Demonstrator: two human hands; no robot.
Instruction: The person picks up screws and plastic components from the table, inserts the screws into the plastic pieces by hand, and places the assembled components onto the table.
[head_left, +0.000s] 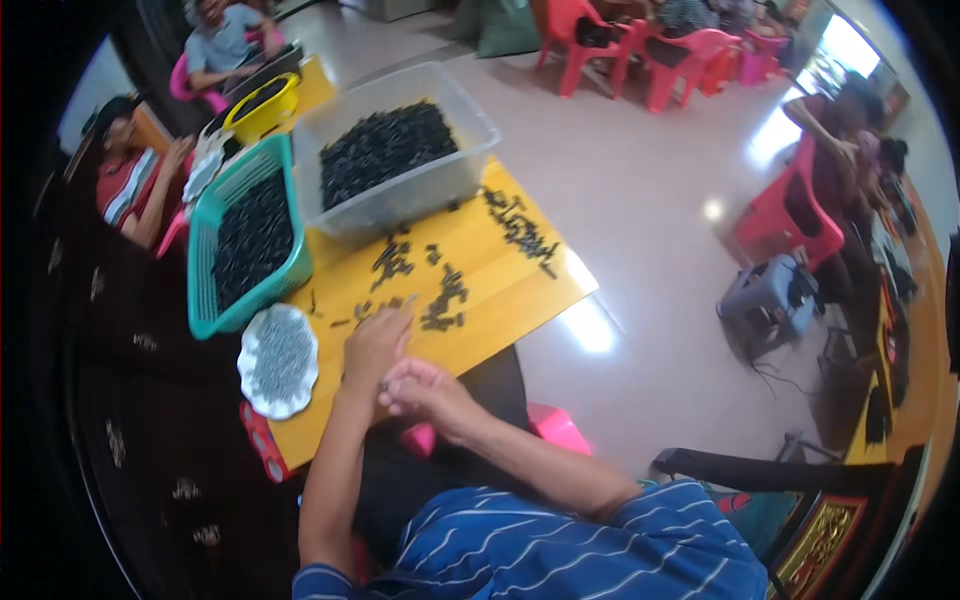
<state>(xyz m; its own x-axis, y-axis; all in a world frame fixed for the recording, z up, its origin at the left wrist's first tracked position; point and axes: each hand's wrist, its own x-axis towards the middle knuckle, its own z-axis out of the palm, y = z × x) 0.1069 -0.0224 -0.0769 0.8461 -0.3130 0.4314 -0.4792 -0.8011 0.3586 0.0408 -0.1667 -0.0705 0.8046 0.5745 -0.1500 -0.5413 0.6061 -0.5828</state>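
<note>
My left hand (376, 345) is over the yellow table (510, 305), its fingers drawn together beside a scatter of small black pieces (443, 300). Whatever is at its fingertips is too small to name. Close below and to the right, at the table's front edge, my right hand (428, 397) has its fingers curled in; a tiny dark thing may be pinched there, but its kind does not show. To the left of my hands, a white scalloped plate (247, 362) holds many small silvery metal parts (280, 362).
Behind the plate stand a green basket (205, 265) and a clear plastic tub (400, 195), both filled with black pieces. Farther back is a yellow basin (265, 115). Two people sit beyond the table. Pink chairs (790, 215) and a grey stool-like box (768, 300) stand at right.
</note>
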